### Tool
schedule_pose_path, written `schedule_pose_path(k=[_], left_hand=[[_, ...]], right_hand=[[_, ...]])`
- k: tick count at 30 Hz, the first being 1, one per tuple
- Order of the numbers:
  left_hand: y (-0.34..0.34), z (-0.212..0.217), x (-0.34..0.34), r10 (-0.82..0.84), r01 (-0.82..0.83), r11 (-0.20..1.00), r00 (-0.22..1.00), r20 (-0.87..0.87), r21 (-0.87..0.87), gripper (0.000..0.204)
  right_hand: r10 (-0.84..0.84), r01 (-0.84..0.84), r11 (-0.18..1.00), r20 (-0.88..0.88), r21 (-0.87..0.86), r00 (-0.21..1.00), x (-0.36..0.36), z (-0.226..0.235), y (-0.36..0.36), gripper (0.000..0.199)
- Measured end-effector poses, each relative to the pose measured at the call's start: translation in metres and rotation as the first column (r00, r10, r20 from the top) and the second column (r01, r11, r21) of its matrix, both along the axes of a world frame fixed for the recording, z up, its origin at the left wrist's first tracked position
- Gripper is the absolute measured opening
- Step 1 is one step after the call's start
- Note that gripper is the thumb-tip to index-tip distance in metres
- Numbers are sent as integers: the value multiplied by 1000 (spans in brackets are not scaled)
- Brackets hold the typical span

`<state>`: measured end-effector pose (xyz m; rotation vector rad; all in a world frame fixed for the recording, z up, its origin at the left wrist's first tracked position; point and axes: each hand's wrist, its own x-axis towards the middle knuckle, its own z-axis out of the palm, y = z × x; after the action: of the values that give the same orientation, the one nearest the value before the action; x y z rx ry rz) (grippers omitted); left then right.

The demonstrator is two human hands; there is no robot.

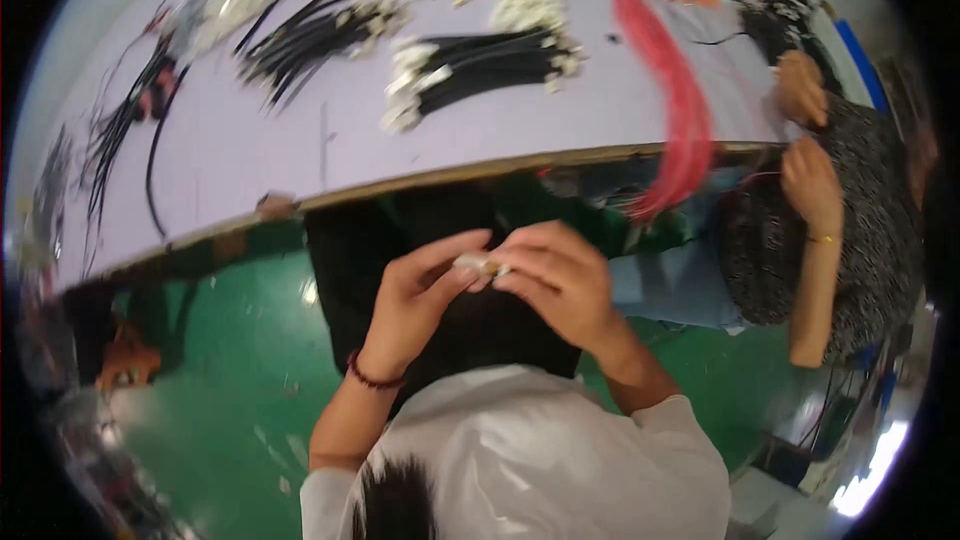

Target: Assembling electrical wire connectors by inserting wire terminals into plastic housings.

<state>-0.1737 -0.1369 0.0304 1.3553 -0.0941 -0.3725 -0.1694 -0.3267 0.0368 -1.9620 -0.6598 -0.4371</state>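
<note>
A: Desk (250,150), left to right: loose black wires (120,130) at the far left, then two bundles of black cables with white connectors (480,65), then a pink wire bundle (680,100) hanging over the desk's front edge.

B: Hands?

A: Below the desk edge, over the lap. Left hand (415,305) pinches a small white connector (480,264) at the fingertips; right hand (560,280) grips its other end, fingers curled close. Both hold it, neither is wide.

B: Progress?

A: Judged mid-run: finished-looking bundles lie on the desk, loose wires remain, one piece in hand. Detail on it is blurred.

B: Far right?

A: A co-worker's hands (805,130) at the desk edge.
</note>
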Motion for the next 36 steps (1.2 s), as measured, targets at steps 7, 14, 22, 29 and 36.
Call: schedule_pose_path(k=[7,14,22,29,36], left_hand=[[2,-13,-5,79,-143,939,975,-209,-313,24],[1,-11,-13,98,-149,933,981,-165,-328,14],[5,-3,-11,78,-88,983,994,-71,-159,12],[3,-3,-16,96,-96,987,995,-8,-132,11],[-1,-8,-10,81,-84,980,996,-23,-180,9]], right_hand=[[89,-89,996,17,-2,996,7,-2,3,26],[99,-99,995,83,-5,992,3,-5,4,28],[47,-51,998,107,29,993,-4,-15,5,27],[59,-54,998,148,-37,987,-5,-9,6,26],[136,-137,990,21,30,990,2,-13,2,26]])
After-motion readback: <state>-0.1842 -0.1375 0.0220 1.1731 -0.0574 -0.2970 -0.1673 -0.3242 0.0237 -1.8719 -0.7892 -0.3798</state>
